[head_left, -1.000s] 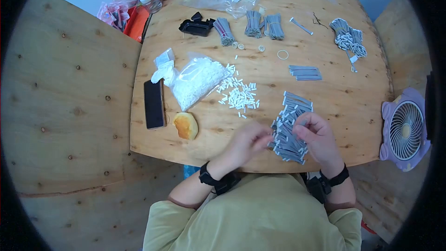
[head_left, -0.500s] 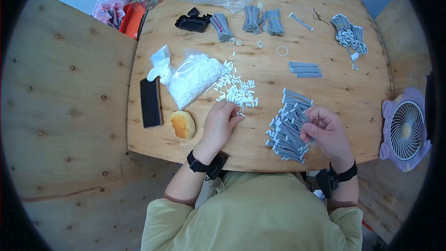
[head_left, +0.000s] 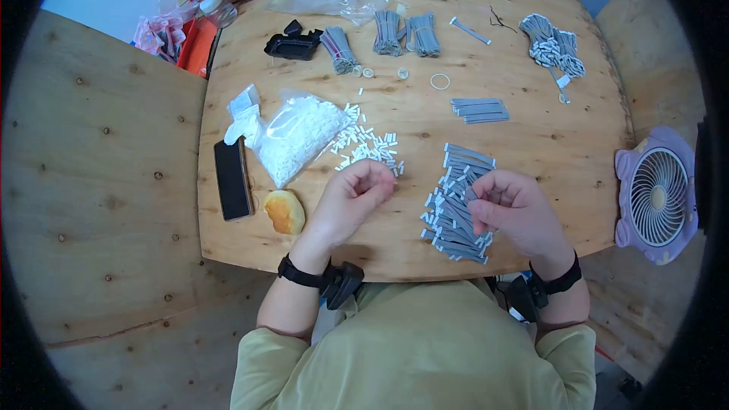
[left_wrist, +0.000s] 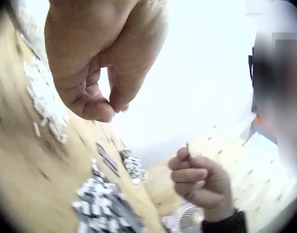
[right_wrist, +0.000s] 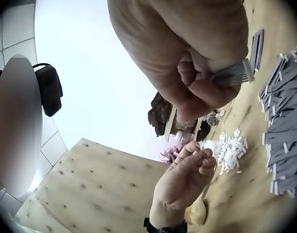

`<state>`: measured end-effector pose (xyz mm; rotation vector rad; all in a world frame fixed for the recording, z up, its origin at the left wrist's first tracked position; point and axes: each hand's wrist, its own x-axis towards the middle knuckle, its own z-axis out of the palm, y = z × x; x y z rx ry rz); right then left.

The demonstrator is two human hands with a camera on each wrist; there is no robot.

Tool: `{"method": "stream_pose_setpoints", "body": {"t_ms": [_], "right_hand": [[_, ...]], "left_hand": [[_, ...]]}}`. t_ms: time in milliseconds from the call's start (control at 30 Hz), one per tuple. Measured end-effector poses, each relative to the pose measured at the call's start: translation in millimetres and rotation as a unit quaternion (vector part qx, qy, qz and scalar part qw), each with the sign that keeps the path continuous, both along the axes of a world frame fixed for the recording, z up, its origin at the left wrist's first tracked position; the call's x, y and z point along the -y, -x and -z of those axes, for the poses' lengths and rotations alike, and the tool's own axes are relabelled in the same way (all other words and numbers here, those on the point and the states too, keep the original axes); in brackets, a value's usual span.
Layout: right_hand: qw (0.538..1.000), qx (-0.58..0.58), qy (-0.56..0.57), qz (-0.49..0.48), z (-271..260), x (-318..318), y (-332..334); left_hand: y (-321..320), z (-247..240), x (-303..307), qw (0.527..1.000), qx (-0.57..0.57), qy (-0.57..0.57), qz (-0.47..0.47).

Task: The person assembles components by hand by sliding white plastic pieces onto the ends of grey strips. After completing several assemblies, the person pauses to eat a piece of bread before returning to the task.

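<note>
My left hand (head_left: pixel 351 201) hovers beside the loose white pieces (head_left: pixel 368 148), its fingers curled. In the left wrist view the thumb and finger tips of that hand (left_wrist: pixel 107 58) meet; whether a small piece lies between them cannot be seen. Over the right edge of the pile of grey flat cables with white ends (head_left: pixel 459 216), my right hand (head_left: pixel 520 209) pinches one cable. That grey cable (right_wrist: pixel 231 75) shows in the right wrist view, its comb-like end of separate wires sticking out past the fingers.
A bag of white pieces (head_left: pixel 300 133), a phone (head_left: pixel 233 180) and a bread bun (head_left: pixel 285 212) are on the left. Several short cables (head_left: pixel 480 110) lie behind the pile. Farther back are tied cable bundles (head_left: pixel 424 36) and a black tray (head_left: pixel 292 45). A fan (head_left: pixel 657 196) stands right.
My left hand moved from the cable pile left to the white pieces, then lifted slightly. My right hand shifted a little right and stays by the pile. The head view has shifted slightly.
</note>
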<state>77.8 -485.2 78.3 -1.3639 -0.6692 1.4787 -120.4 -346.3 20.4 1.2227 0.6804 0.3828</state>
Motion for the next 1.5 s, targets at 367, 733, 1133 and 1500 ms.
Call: {"method": "stream_pose_setpoints", "body": {"t_ms": [367,733,1133,1500], "right_hand": [[0.999,-0.024,-0.011,-0.035,-27.0,-1.2,10.4],[0.999,-0.021,-0.034,-0.032,-23.9,2.4,11.3],[0.999,-0.016,-0.03,-0.023,-23.2,3.8,13.2],[0.999,-0.024,-0.015,-0.017,-24.4,4.1,14.7]], "left_hand": [[-33.0,-46.9,20.2,0.973,0.06,0.188,0.121],[-33.5,-48.7,28.6,0.96,0.093,0.245,0.101],[-33.3,-56.2,35.2,0.988,0.08,0.11,0.078],[-32.5,-55.0,38.8,0.993,0.074,0.067,0.057]]}}
